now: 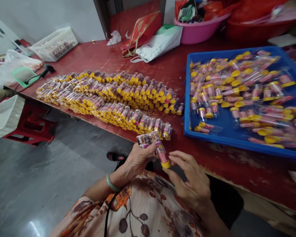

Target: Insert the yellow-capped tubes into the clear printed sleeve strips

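Note:
My left hand point(139, 158) is closed on a few small printed labels point(143, 140), its thumb pressing on top of them. A clear tube with a yellow cap point(162, 154) and pink contents sticks out beside the labels, slanting toward my body. At its cap end, the thumb and index finger of my right hand point(191, 179) bend around the yellow cap; the other fingers are loosely curled. Just beyond my hands, long stacked rows of similar capped tubes point(138, 120) lie along the table edge, caps mostly facing me.
On the red table point(93, 57), a blue tray point(187, 98) of loose tubes stands at right. Behind are a white bag point(160, 42), a red bag point(145, 29) and a pink basin point(199, 31). At left are a white basket point(55, 46), a green scoop point(26, 76) and a red stool point(33, 126).

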{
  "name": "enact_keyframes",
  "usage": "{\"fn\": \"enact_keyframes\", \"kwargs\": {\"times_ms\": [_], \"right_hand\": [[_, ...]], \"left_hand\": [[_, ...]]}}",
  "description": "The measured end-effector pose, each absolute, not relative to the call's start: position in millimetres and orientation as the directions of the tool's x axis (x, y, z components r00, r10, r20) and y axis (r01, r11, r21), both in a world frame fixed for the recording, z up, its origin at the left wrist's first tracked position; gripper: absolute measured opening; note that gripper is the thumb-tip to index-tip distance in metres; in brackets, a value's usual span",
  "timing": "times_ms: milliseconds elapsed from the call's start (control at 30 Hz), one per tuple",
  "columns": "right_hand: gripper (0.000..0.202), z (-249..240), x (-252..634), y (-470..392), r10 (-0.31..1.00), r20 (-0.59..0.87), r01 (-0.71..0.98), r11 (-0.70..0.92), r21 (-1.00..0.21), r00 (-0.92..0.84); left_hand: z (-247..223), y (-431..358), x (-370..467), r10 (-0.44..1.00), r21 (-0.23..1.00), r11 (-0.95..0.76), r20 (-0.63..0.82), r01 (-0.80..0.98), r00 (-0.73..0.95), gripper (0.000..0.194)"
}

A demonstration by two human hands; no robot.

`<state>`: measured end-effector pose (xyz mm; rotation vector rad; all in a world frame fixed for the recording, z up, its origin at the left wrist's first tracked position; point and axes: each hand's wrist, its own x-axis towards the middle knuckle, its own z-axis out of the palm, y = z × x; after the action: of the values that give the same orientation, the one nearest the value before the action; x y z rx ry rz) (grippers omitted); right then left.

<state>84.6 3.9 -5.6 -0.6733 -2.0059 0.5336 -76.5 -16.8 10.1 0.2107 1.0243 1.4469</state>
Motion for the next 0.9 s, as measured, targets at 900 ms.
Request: {"fn": "enact_keyframes", "kwargs": {"times_ms": [900], "right_hand": [[0.018, -15, 77, -2, 0.515, 0.847, 0.448, 0.792, -0.413, -0.129]], "left_hand": [[8, -28, -48, 0.889, 0.631, 0.299, -0.456, -0.716, -0.032, 0.039]]}}
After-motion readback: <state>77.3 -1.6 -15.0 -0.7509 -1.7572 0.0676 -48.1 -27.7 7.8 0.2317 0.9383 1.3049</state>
